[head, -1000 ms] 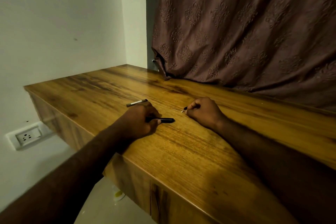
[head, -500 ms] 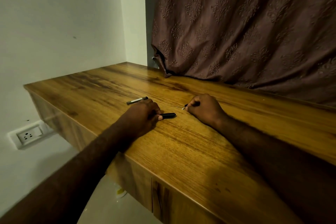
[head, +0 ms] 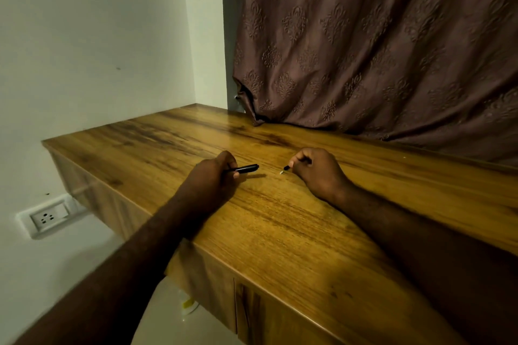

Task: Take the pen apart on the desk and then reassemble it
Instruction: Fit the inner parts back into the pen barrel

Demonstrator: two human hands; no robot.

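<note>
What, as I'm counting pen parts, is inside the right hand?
A thin black piece with a pale tip sticks out of the right hand, pinched by the fingers, pointing toward the left hand. The curled fingers cover its remaining length and anything else held there.

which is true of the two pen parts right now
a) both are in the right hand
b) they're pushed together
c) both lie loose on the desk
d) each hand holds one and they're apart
d: the left hand grips the black barrel and the right hand pinches the tip piece, with bare desk showing between the two parts.
</note>
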